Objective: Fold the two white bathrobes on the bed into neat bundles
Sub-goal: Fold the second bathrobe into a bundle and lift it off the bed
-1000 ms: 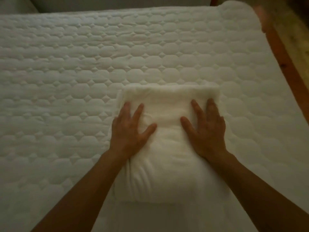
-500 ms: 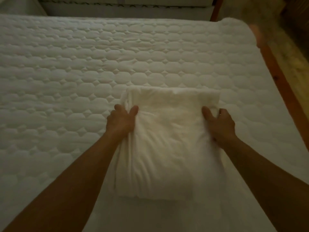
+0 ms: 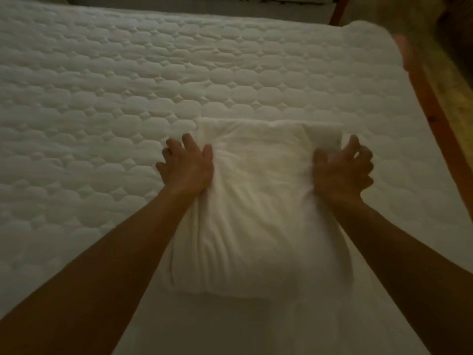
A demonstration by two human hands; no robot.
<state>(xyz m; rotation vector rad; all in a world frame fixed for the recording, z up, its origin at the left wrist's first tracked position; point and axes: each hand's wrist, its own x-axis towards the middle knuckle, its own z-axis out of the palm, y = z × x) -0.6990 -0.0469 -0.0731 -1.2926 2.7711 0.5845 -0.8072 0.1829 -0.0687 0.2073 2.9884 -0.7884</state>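
One white bathrobe (image 3: 256, 206), folded into a thick rectangular bundle, lies on the quilted white mattress (image 3: 128, 98) in front of me. My left hand (image 3: 188, 165) presses against the bundle's left side near its far corner, with its thumb on the cloth and its fingers spread on the mattress. My right hand (image 3: 343, 170) is at the far right corner, its fingers curled around a fold of the robe. A second robe is not clearly in view. Smooth white cloth (image 3: 230, 326) lies under the bundle's near end, and I cannot tell what it is.
The bed's wooden side rail (image 3: 435, 119) runs along the right edge, with floor (image 3: 458, 80) beyond it. Quilted mattress stretches to the left and beyond the bundle. A pale padded edge (image 3: 204, 3) shows past the far end of the bed.
A second ago both palms lay flat on top of the bundle. They then slid out to its left and right sides. The left fingers have since spread out and the right fingers have curled on the corner.
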